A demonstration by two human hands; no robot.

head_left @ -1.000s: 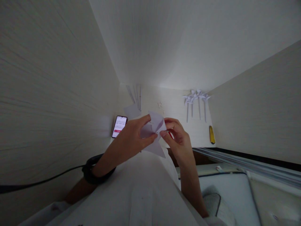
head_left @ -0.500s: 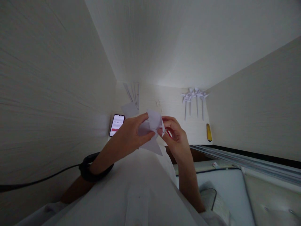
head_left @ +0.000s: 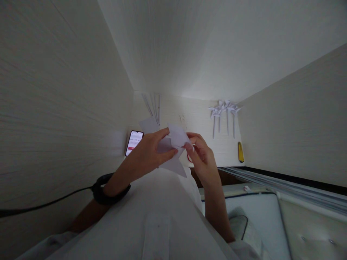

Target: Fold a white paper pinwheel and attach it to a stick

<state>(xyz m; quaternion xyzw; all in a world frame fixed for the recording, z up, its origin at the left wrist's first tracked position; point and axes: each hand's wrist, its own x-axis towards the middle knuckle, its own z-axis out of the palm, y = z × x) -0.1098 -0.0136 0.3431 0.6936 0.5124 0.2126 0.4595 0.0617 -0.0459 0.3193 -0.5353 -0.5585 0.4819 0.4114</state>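
Black band (head_left: 108, 195): round the left wrist, with a dark cable running off to the left.
Left hand (head_left: 149, 153): gripping the white paper (head_left: 179, 136), thumb on the near side, fingers at its left edge.
Right hand (head_left: 203, 159): pinching the paper's right part between thumb and fingers.
White paper: between the two hands, its upper part bent over, a pointed flap hanging toward the white shirt (head_left: 159, 209).
Red object (head_left: 189, 157): just beside the right thumb, partly hidden.
Phone (head_left: 133, 141): left of the left hand, screen lit.
Yellow cutter (head_left: 240, 152): on the white tabletop (head_left: 200, 121), well right of the right hand.
Loose sheet (head_left: 148, 124): just beyond the left hand.
Small scraps (head_left: 182, 117): beyond the paper.
Thin sticks (head_left: 155, 108): farther beyond the left hand, fanned out.
Paper pinwheels (head_left: 225, 107): beyond and right of the right hand, bunched, sticks pointing nearer.
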